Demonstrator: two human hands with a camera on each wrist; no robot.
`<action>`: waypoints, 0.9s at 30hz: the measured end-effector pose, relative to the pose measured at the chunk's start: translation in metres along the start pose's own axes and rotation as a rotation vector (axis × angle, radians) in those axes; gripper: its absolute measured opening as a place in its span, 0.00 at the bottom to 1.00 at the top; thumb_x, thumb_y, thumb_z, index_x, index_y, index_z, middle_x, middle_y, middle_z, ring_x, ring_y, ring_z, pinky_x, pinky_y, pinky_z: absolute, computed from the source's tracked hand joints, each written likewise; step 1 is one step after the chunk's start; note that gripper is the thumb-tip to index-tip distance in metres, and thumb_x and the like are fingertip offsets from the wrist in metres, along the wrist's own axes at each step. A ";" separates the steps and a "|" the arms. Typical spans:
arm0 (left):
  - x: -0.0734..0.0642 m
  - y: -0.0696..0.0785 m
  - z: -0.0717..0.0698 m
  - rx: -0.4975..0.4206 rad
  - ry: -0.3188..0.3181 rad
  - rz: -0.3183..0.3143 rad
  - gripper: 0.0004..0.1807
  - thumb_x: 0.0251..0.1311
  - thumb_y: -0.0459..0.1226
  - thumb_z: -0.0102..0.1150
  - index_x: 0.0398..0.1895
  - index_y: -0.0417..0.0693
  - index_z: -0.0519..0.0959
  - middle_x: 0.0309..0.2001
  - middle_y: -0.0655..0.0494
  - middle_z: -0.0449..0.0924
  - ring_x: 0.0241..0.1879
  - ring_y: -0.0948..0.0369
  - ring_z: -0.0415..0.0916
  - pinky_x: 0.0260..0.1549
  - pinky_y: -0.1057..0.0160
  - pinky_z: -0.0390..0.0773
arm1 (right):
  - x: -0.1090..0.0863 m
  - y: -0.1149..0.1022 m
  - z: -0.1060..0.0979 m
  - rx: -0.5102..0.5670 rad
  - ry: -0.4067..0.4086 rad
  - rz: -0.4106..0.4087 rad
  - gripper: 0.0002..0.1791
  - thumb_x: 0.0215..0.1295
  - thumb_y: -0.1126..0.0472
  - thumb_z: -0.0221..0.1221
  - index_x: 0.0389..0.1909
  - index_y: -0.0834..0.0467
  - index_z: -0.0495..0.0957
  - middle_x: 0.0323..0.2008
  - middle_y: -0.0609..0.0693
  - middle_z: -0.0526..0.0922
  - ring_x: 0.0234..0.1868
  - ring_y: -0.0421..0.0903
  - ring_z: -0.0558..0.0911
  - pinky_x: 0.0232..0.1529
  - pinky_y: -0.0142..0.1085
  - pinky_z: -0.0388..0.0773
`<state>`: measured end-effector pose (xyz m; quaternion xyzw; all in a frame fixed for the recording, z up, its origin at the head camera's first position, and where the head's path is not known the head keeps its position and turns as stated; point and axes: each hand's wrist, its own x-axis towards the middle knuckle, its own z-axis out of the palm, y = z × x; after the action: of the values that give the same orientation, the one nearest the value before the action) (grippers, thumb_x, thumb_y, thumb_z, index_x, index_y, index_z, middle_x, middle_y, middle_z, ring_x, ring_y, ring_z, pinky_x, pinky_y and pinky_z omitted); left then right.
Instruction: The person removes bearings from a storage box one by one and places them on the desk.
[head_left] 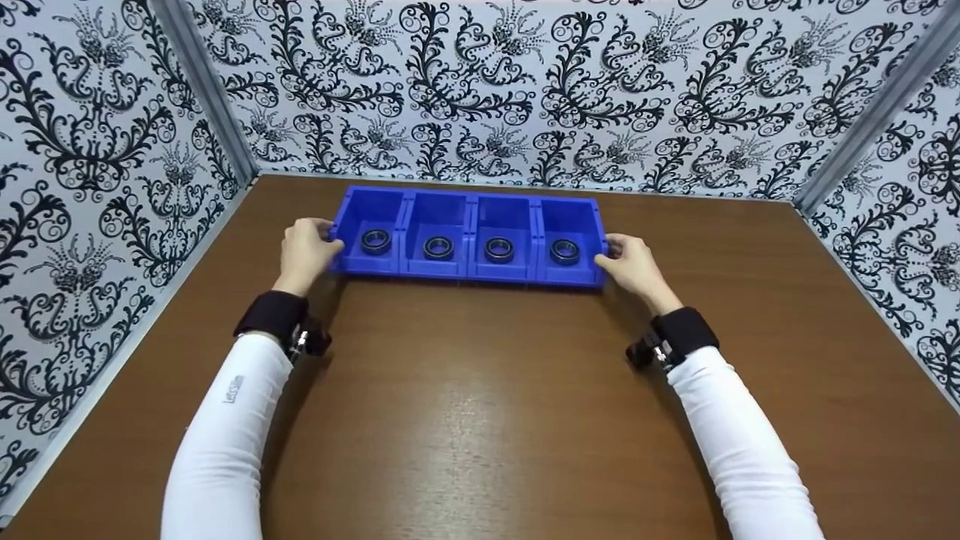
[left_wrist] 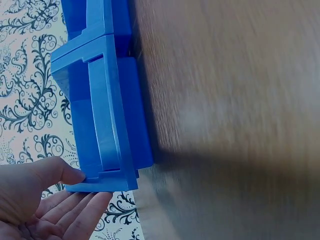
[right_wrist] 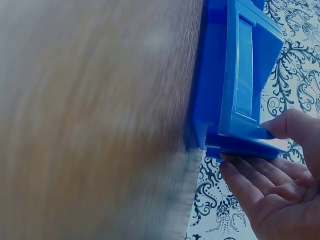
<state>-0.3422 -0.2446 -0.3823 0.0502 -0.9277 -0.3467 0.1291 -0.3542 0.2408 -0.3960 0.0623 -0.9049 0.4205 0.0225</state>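
A blue row of joined bins [head_left: 469,271] lies across the far part of the table, with a dark ring-shaped bearing in each compartment. The leftmost bearing [head_left: 376,241] and the rightmost bearing [head_left: 564,252] sit near the front walls. My left hand [head_left: 306,251] pinches the left end wall, thumb on the rim and fingers along the outside. At the opposite end my right hand [head_left: 634,262] grips the wall the same way. Both wrist views show the thumb over the edge of a blue bin [left_wrist: 105,115] and fingers flat beneath its side; the bearings are hidden there.
A brown wooden table [head_left: 465,405] stretches in front of the bins. Patterned panels [head_left: 480,90] stand behind it and at both sides, joined by grey corner posts [head_left: 206,90]. Each wrist wears a black strap with a small camera [head_left: 315,337].
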 end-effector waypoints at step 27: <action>-0.016 0.021 0.015 -0.037 -0.057 0.037 0.25 0.57 0.33 0.60 0.58 0.29 0.81 0.54 0.33 0.85 0.56 0.41 0.83 0.62 0.44 0.80 | -0.024 0.026 -0.032 0.005 0.001 -0.048 0.27 0.68 0.66 0.57 0.64 0.78 0.70 0.60 0.76 0.78 0.64 0.63 0.80 0.54 0.22 0.79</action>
<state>-0.3307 -0.2165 -0.3829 0.0207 -0.9251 -0.3627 0.1100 -0.3338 0.2839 -0.3972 0.0838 -0.9021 0.4220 0.0329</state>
